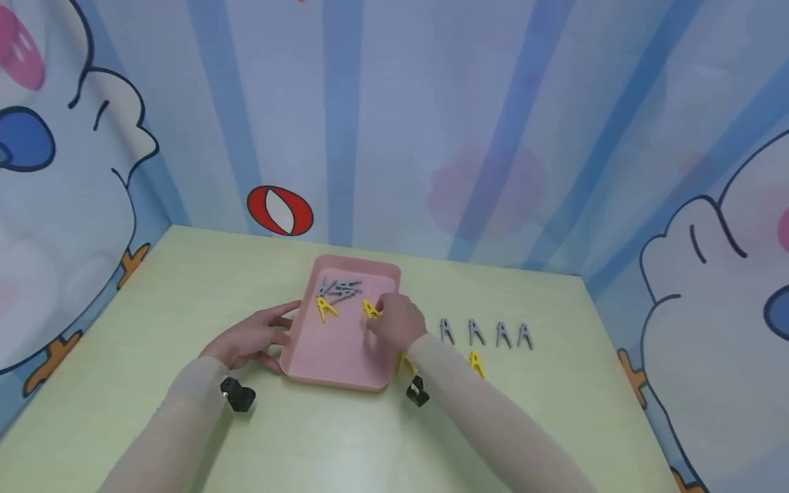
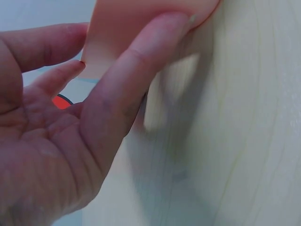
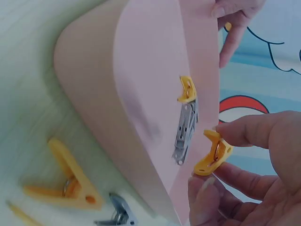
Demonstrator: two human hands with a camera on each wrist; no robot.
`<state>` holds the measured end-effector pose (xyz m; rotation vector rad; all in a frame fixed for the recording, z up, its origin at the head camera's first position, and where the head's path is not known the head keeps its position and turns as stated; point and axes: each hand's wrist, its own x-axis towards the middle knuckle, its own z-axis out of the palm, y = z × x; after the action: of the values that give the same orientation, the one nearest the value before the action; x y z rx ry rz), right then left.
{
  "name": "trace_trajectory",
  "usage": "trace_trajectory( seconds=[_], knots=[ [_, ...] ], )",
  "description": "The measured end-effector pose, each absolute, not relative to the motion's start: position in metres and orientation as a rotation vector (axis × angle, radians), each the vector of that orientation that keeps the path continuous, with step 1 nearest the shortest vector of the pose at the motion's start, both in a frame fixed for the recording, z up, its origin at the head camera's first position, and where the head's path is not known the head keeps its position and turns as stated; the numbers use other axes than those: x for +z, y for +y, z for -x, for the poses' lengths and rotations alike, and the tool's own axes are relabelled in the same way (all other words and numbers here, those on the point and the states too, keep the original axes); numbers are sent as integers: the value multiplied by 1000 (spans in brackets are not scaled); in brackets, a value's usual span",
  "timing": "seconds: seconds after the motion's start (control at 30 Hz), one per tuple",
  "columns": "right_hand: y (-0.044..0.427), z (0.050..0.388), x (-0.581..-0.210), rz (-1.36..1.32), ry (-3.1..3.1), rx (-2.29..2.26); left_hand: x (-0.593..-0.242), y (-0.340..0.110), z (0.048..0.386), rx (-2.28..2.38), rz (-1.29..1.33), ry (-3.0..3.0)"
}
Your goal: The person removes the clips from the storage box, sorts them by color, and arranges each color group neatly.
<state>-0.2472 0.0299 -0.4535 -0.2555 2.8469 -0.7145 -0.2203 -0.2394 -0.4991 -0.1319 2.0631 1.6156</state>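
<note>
A pink tray lies on the table, holding several grey clips and one yellow clip. My left hand touches the tray's left side with its fingers spread; in the left wrist view the thumb and fingertips rest against the tray wall. Over the tray's right part, my right hand pinches another yellow clip between thumb and fingers. Right of the tray, several grey clips stand in a row, with yellow clips nearer the front, one partly hidden by my right wrist.
The pale table reaches back to a blue striped curtain with cartoon figures at both sides. A small black device is strapped at each wrist.
</note>
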Motion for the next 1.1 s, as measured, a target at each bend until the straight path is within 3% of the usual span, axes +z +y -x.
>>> trace_trajectory(
  seconds=[0.43,1.1],
  knots=[
    [87,241,-437,188,2870,-816,-500,-238,221,1623,86,2055],
    [204,218,-450,-113,2912,-841,-502,-239,221,1590,74,2054]
  ],
)
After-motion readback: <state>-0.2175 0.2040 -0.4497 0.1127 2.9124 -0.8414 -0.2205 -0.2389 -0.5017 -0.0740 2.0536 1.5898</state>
